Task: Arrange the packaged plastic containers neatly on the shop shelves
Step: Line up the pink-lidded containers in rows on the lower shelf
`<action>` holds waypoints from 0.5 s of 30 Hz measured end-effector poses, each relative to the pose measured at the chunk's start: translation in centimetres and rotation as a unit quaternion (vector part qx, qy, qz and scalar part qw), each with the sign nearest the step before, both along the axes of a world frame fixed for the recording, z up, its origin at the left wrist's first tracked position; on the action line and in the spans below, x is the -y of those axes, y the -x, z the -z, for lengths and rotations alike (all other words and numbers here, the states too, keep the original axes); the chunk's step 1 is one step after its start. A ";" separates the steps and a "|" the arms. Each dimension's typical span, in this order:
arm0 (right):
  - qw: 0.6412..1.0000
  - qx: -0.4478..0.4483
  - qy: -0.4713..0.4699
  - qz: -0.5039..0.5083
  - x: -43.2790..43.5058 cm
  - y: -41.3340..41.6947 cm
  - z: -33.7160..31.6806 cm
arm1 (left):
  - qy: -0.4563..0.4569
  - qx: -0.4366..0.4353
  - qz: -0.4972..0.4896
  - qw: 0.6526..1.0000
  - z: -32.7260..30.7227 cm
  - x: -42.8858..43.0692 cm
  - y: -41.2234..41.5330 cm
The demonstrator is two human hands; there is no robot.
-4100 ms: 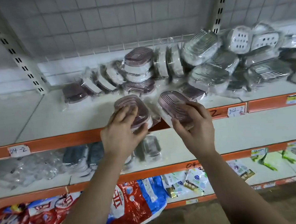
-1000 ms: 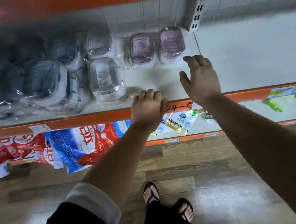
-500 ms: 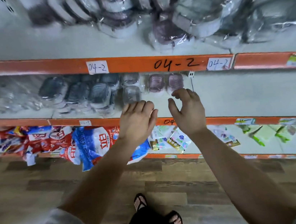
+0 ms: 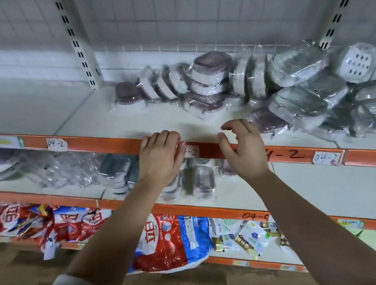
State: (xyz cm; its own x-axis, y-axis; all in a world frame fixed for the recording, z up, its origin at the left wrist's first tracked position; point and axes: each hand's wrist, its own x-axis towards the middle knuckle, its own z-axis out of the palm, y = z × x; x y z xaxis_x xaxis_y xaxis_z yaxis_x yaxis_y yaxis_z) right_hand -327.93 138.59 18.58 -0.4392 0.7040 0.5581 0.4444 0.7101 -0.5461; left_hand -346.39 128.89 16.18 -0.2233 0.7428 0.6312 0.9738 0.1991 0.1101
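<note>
Both hands are raised at the orange front edge of the upper shelf [image 4: 100, 140], holding nothing. The left hand [image 4: 160, 158] has its fingers loosely bent, and the right hand [image 4: 243, 149] has its fingers spread and curled. The wrapped containers [image 4: 212, 79] lie heaped at the back right of that shelf, well apart from the hands.

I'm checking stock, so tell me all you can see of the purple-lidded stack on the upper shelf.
The stack looks like three rounded containers, purple lids on white bases, each in clear crinkled wrap. It leans slightly on the upper shelf, with on-edge containers close beside it on both sides.
</note>
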 end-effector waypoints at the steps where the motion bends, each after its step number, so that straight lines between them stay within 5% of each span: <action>1: 1.000 0.003 -0.007 0.001 -0.4 1.4 -0.3 | -0.004 -0.003 -0.004 1.000 -0.4 -0.3 1.6; 7: 1.000 0.002 -0.029 0.005 -2.4 8.7 -0.8 | -0.007 0.021 -0.028 0.999 -1.4 -3.0 10.8; 15: 0.998 0.012 -0.038 0.048 -5.3 13.4 -1.3 | 0.117 0.086 -0.069 0.987 -0.7 -8.2 18.7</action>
State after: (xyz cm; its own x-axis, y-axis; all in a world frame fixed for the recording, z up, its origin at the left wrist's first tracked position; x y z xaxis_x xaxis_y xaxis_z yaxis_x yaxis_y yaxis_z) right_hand -341.34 143.90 19.93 -0.3854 0.6996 0.6016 0.5241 0.7026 -0.4813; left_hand -365.10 137.10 16.90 -0.4216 0.8184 0.3906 0.9064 0.3681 0.2071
